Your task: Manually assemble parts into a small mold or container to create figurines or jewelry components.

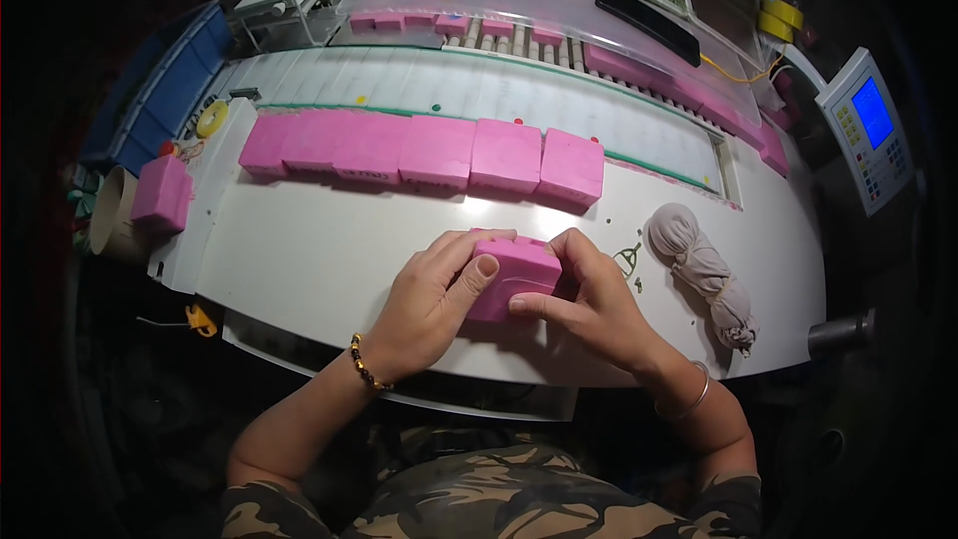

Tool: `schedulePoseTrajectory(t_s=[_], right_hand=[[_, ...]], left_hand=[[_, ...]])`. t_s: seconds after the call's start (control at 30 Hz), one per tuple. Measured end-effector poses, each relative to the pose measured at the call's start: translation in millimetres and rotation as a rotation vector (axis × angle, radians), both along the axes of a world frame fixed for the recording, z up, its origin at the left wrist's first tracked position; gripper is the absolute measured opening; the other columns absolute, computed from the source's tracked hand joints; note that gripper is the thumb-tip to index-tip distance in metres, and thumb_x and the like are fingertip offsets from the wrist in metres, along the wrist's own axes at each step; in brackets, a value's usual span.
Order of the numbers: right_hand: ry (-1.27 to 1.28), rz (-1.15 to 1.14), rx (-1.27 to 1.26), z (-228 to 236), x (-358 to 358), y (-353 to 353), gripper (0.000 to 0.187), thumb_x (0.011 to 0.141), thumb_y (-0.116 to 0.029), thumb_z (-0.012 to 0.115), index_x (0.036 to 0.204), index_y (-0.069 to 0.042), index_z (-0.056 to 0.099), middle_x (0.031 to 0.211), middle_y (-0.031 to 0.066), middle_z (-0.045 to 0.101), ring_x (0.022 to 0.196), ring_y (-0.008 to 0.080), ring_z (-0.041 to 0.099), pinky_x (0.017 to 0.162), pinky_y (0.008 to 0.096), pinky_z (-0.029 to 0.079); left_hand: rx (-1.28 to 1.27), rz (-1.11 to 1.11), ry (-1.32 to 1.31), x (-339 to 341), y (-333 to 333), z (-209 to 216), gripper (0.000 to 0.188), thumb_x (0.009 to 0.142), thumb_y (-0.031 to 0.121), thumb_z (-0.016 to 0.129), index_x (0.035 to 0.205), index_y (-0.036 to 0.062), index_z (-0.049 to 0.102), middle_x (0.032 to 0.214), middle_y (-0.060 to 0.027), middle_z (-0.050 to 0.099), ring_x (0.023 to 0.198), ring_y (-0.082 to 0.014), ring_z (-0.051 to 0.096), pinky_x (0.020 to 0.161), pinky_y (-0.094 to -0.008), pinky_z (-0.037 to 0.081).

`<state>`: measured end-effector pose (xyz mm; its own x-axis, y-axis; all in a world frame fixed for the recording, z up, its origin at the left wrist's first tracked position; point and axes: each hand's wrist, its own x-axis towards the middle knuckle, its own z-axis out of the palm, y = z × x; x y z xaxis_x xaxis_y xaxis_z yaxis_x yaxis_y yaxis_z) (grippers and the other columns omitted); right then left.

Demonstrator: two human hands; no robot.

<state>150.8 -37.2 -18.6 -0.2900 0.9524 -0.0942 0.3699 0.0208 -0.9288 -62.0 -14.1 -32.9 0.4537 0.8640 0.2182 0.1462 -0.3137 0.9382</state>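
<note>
A white worktable [299,250] with a curved front edge lies brightly lit amid dark surroundings, a green-edged white strip [399,80] lining its far side, a blue crate [150,95] at left and a control panel [866,132] at right.

- My left grip [419,304] and right grip [604,309] partly hide the pink block [502,285].
- At six o'clock, camouflage clothing [479,499] is cut off.
- At the block's three o'clock, specks [640,284] too small to identify.
</note>
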Motion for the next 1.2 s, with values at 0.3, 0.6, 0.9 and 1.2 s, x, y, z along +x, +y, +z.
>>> schedulePoseTrajectory(t_s=[0.3,0.6,0.9,1.2], right_hand=[[0.631,-0.219,-0.339,25,-7,-13,0.019,0.098,-0.021,0.061,0.099,-0.003,0.056,0.086,0.0024,0.063,0.071,0.0046,0.057,0.058,0.0203,0.046],[0.733,-0.307,-0.357,9,-30,-51,0.02,0.096,-0.018,0.063,0.108,-0.003,0.057,0.092,0.0005,0.061,0.078,0.005,0.057,0.068,0.0213,0.048],[0.556,-0.135,-0.079,37,13,-65,0.011,0.095,-0.006,0.058,0.104,0.001,0.056,0.085,0.0047,0.063,0.056,0.0044,0.051,0.054,0.0174,0.043],[0.407,-0.082,0.195,11,-2,-63,0.023,0.081,-0.005,0.075,0.099,-0.002,0.062,0.094,0.0038,0.059,0.082,0.0133,0.054,0.075,0.026,0.043]], left_hand=[[0.239,0.235,-0.022,7,-26,6,0.099,0.074,0.04,0.084,0.146,0.0024,0.027,0.146,-0.0238,0.032,0.135,-0.034,0.036,0.107,-0.0452,0.038],[0.414,0.164,0.059,22,-39,13,0.081,0.061,0.011,0.085,0.13,0.0036,0.044,0.131,-0.0223,0.049,0.121,-0.0386,0.049,0.103,-0.0443,0.041],[-0.311,0.032,-0.444,2,-47,-6,0.059,0.089,0.033,0.071,0.128,0.001,0.04,0.12,-0.0198,0.056,0.109,-0.027,0.061,0.094,-0.0388,0.051],[-1.023,-0.411,-0.817,21,-67,12,0.068,0.093,0.051,0.059,0.133,-0.0006,0.044,0.128,-0.0153,0.054,0.118,-0.0251,0.055,0.103,-0.0402,0.045]])
